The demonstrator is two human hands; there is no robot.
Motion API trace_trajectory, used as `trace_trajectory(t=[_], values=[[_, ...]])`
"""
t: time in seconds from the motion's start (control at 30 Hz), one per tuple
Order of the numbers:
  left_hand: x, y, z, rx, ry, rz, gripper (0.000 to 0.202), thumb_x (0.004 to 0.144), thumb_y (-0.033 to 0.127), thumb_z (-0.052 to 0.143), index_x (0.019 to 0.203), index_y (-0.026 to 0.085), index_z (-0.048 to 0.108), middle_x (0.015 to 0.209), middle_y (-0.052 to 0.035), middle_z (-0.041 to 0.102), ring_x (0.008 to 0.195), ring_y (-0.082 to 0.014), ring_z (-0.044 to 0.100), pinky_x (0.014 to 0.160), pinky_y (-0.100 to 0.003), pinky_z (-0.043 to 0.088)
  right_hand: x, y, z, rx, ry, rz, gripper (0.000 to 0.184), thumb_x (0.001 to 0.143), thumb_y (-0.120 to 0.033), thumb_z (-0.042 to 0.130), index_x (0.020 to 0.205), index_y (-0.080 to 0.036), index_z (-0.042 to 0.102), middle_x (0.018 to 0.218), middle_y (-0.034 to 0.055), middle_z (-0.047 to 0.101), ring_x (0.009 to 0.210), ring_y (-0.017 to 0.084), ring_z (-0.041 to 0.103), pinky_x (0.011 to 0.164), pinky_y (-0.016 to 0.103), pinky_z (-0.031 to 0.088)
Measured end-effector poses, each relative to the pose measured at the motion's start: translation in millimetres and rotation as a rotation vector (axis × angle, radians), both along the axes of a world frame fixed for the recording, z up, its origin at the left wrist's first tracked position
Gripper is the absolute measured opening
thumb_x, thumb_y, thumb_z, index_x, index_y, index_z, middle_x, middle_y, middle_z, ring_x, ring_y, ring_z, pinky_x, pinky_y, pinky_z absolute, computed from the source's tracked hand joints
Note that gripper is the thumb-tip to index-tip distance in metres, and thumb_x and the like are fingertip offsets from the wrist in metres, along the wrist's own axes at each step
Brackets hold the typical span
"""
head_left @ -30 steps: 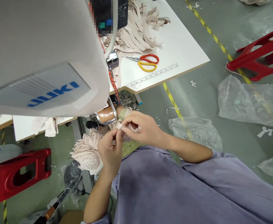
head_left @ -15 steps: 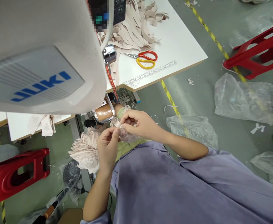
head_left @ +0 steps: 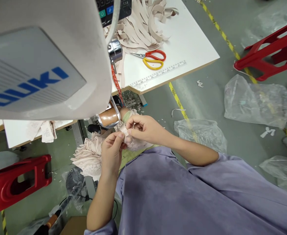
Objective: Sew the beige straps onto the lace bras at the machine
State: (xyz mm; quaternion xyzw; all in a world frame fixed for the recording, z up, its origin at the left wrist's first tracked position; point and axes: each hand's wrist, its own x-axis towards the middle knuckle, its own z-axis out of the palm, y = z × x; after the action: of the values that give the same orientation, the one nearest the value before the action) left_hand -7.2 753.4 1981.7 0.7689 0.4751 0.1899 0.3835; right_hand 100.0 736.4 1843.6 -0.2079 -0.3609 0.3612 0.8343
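Between my two hands is a pale pink lace piece (head_left: 133, 144), close in front of the sewing machine (head_left: 94, 58). My left hand (head_left: 112, 145) pinches its edge between thumb and fingertips. With thumb and forefinger, my right hand (head_left: 144, 130) grips the same piece at a light band just to the right. Both hands are closed, and the fingertips hide part of the fabric. Left of my left hand hangs a thick bunch of lace pieces (head_left: 88, 156). A green cloth (head_left: 136, 155) lies across my lap under the lace.
Scissors with red and yellow handles (head_left: 154, 59) and a clear ruler (head_left: 160, 73) lie on the white table (head_left: 194, 42). Behind them are many beige fabric strips (head_left: 141, 27). Red stools (head_left: 271, 52) and plastic bags (head_left: 256, 101) stand on the floor.
My hands have drawn slightly apart, with the left fingertips a little to the left, so more of the light band shows between them. The view has shifted slightly.
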Motion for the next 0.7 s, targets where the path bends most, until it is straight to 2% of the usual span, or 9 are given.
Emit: trace_trajectory(t=[0.2,0.33,0.4,0.5,0.57,0.63,0.7], values=[[1.6,2.2,1.1,-0.042,0.03,0.011,0.028,0.08,0.04,0.077,0.071,0.015,0.067,0.065,-0.0005,0.064,0.056,-0.0084,0.052,0.053,-0.019,0.041,-2.0,-0.9,0.9,0.005,0.004,0.028,0.005,0.084,-0.023,0.06,0.081,-0.019,0.061,0.06,-0.0063,0.051,0.053,0.008,0.043,0.049,0.02,0.034],[-0.1,-1.1,1.1,0.122,0.124,-0.048,0.028,0.084,0.04,0.074,0.073,0.016,0.066,0.065,0.0006,0.062,0.058,-0.0084,0.049,0.056,-0.019,0.04,-3.2,2.8,0.0,0.052,-0.046,0.017,0.011,0.089,-0.028,0.059,0.084,-0.019,0.06,0.064,-0.0046,0.057,0.055,0.009,0.045,0.052,0.022,0.036],[-3.7,-3.9,4.3,0.23,0.156,-0.086,0.028,0.087,0.038,0.071,0.071,0.016,0.063,0.062,0.0026,0.057,0.057,-0.008,0.045,0.056,-0.019,0.037,-2.2,10.6,-5.5,0.12,-0.145,-0.083,0.017,0.091,-0.036,0.062,0.091,-0.019,0.063,0.078,-0.0002,0.064,0.066,0.012,0.052,0.06,0.024,0.04],[-12.5,-4.5,14.8,0.328,0.154,-0.115,0.031,0.089,0.037,0.069,0.068,0.018,0.058,0.059,0.0041,0.052,0.056,-0.0089,0.043,0.056,-0.02,0.036,0.1,25.2,-19.9,0.282,-0.427,-0.229,0.032,0.093,-0.048,0.06,0.101,-0.018,0.067,0.098,0.0069,0.07,0.09,0.019,0.059,0.077,0.03,0.043],[-18.0,-0.5,23.5,0.387,0.166,-0.118,0.027,0.088,0.038,0.069,0.071,0.018,0.062,0.065,0.0024,0.057,0.062,-0.011,0.049,0.062,-0.022,0.04,-0.4,31.8,-29.3,0.332,-0.622,-0.227,0.037,0.1,-0.049,0.049,0.095,-0.018,0.069,0.091,0.006,0.071,0.084,0.018,0.06,0.074,0.029,0.041],[-20.8,5.7,30.8,0.404,0.176,-0.138,0.026,0.086,0.042,0.07,0.076,0.018,0.068,0.077,-0.0012,0.065,0.075,-0.0147,0.057,0.074,-0.025,0.046,-4.2,33.9,-34.7,0.315,-0.722,-0.22,0.042,0.104,-0.045,0.04,0.09,-0.018,0.069,0.081,0.0034,0.069,0.072,0.015,0.058,0.066,0.027,0.038],[-20.1,11.3,35.6,0.269,0.17,-0.162,0.032,0.082,0.049,0.071,0.08,0.018,0.071,0.085,-0.0051,0.068,0.084,-0.0185,0.061,0.082,-0.029,0.048,-10.1,32.9,-35.2,0.296,-0.724,-0.261,0.041,0.105,-0.042,0.039,0.092,-0.018,0.069,0.082,0.0026,0.07,0.071,0.015,0.058,0.065,0.026,0.036]])
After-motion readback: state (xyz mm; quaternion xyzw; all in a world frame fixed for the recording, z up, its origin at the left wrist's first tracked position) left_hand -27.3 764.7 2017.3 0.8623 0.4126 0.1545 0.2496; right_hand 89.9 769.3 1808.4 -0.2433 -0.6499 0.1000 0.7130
